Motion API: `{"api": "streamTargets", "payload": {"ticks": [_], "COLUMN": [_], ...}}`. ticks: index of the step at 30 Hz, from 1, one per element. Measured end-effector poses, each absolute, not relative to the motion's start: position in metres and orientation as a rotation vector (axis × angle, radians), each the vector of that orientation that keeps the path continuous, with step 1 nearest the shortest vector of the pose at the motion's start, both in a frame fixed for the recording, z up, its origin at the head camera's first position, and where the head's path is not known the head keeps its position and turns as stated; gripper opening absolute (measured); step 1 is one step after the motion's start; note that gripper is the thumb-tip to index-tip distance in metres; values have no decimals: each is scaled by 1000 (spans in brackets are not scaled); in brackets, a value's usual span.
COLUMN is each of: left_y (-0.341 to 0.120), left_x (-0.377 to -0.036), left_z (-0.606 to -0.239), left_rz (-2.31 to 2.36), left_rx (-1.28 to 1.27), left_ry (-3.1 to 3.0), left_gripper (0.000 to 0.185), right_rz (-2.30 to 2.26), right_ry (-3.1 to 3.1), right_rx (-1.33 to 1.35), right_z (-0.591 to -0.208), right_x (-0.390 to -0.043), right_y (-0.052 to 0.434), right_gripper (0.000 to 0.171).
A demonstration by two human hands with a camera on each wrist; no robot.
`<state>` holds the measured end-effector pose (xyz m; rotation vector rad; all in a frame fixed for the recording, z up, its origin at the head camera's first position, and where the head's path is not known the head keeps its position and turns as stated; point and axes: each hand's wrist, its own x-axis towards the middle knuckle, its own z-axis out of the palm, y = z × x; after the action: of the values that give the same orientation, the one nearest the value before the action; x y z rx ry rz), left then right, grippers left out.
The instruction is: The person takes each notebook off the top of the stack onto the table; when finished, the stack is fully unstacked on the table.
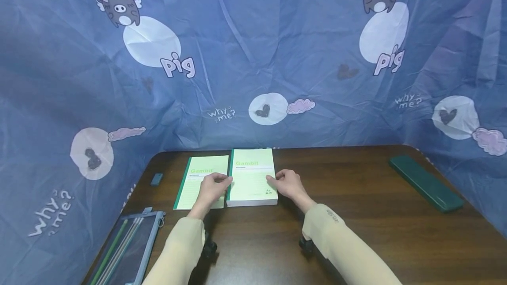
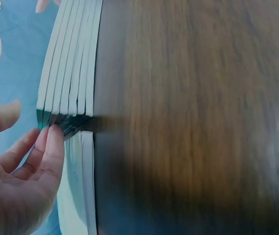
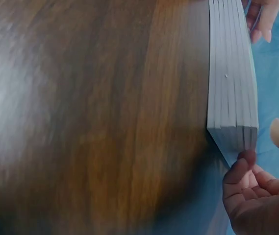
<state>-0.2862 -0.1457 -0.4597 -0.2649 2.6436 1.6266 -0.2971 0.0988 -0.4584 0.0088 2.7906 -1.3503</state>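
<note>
A neat stack of several Gambit notebooks (image 1: 251, 184) with pale green covers and dark green spines lies at the back middle of the table. My left hand (image 1: 211, 191) touches the spine side with its fingertips, the thumb held off the stack in the left wrist view. On the opposite side, the fingers of my right hand (image 3: 262, 193) rest against the page edges, and its thumb stands apart. The layered edges of the stack (image 2: 73, 58) look nearly even. Left of it lies a much lower Gambit notebook (image 1: 200, 166), partly under my left hand and forearm.
A small blue block (image 1: 156, 179) sits near the table's left edge. Closer in, a clear zip pouch (image 1: 132, 243) with blue trim holds green and pale sticks. A dark green case (image 1: 425, 184) lies far right. A blue printed curtain (image 1: 253, 56) surrounds the table.
</note>
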Motion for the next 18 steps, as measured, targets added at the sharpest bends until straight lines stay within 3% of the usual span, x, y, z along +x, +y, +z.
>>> {"api": "streamTargets", "payload": {"ticks": [8, 18], "left_y": [-143, -145], "left_x": [-291, -293], "left_z": [-465, -470], "left_rz": [1730, 1764], "left_rx": [-306, -370], "left_ry": [2517, 2455], "left_gripper": [36, 34], "right_rz": [-1426, -1518], "right_ry": [2789, 2683], "right_rx": [113, 274], "right_z": [-462, -468], "right_x": [-305, -311], "right_y": [95, 93], "right_gripper": [59, 49]}}
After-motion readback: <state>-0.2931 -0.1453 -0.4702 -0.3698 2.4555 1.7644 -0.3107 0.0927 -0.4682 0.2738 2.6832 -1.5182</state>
